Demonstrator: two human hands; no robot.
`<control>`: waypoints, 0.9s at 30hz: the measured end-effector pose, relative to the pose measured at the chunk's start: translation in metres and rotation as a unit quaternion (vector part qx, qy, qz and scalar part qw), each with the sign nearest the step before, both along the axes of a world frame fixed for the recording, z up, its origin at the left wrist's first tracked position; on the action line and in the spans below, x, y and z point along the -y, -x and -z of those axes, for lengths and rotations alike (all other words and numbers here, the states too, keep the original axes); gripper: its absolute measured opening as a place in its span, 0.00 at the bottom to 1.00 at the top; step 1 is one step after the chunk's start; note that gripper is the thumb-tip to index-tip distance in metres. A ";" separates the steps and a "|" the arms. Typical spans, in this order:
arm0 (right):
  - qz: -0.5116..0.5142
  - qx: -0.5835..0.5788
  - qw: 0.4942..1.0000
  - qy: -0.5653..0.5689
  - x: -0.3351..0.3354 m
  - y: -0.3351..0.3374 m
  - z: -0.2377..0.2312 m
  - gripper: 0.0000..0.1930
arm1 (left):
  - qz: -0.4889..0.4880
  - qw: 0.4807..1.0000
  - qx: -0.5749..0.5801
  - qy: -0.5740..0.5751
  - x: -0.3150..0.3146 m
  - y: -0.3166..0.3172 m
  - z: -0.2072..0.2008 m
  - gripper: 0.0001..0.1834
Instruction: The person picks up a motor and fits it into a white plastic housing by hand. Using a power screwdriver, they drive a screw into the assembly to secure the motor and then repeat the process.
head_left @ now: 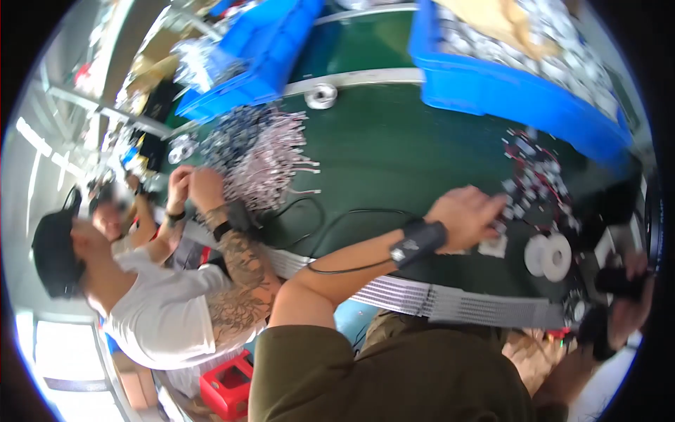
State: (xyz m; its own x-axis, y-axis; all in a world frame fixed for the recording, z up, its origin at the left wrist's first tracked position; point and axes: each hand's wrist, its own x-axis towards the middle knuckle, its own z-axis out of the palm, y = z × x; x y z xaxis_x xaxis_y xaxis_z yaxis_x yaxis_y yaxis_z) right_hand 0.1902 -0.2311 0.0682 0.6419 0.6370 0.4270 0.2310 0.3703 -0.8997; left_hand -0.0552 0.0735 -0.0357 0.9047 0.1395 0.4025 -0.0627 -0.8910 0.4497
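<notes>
My left hand (464, 216), with a black band and a small black box (418, 243) on the wrist, reaches over the green table (373, 155). Its fingers are apart, at the near left edge of a loose pile of small white connectors with red and black wires (538, 179). A small white square piece (493, 246) lies just below the fingers. Two white spools (548, 257) stand to the right of it. At the far right rim, dim and blurred, is my right hand (628, 313); a black object (622, 283) is against it, and its fingers cannot be made out.
Blue bins stand at the back left (246, 84) and back right (485, 88), the right one full of white parts. A wire bundle heap (264, 158) lies left, before a co-worker's hands (197, 186). A white roll (321, 96) sits behind. Grey slotted strips (450, 302) edge the table.
</notes>
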 end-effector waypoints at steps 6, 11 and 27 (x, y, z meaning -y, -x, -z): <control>0.025 0.212 0.977 -0.018 -0.088 0.026 -0.011 0.14 | -0.015 0.981 -0.027 0.190 -0.019 0.008 -0.011 0.27; 0.129 0.076 0.989 -0.007 -0.110 0.031 -0.033 0.15 | -0.095 0.937 0.071 0.328 -0.047 0.014 -0.003 0.11; 0.014 0.318 0.937 0.145 -0.139 0.097 0.004 0.15 | 0.028 0.994 0.013 0.109 -0.058 -0.013 -0.072 0.04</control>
State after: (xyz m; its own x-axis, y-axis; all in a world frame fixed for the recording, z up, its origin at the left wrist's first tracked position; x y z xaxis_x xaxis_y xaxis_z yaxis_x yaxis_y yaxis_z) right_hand 0.0928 -0.0924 0.0646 0.3340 0.7726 0.5400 0.7604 0.1177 -0.6387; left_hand -0.0424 0.1318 0.0365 0.9032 0.1756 0.3918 -0.1237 -0.7674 0.6291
